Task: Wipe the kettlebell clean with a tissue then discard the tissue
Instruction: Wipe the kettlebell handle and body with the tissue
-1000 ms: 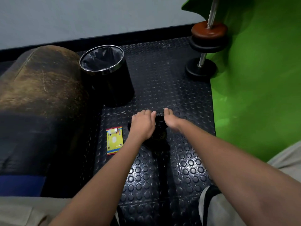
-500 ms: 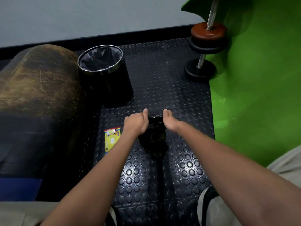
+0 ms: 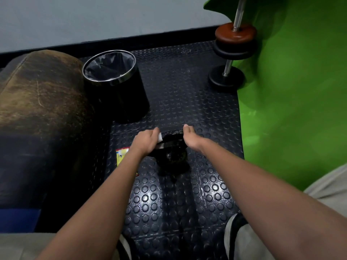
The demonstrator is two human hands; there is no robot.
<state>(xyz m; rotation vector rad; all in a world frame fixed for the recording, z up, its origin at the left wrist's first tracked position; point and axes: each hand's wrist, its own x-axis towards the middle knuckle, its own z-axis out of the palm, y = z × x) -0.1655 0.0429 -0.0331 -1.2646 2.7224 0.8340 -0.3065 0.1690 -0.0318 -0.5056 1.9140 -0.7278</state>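
A black kettlebell (image 3: 172, 156) stands on the studded rubber floor in front of me. My left hand (image 3: 145, 141) holds a white tissue (image 3: 160, 138) against the left end of the kettlebell's handle; only a small white corner of it shows past my fingers. My right hand (image 3: 189, 136) grips the right end of the handle, fingers curled over it. A black bin (image 3: 117, 87) with a chrome rim and a dark liner stands just behind and to the left.
A yellow tissue packet (image 3: 121, 156) lies on the floor under my left forearm. A worn brown padded bench (image 3: 37, 102) fills the left. A barbell with plates (image 3: 234, 44) leans at the back right beside a green sheet (image 3: 300, 91).
My left hand has slid left off the top of the kettlebell to the handle's left end, and the tissue's white corner now shows. My right hand has stayed on the handle.
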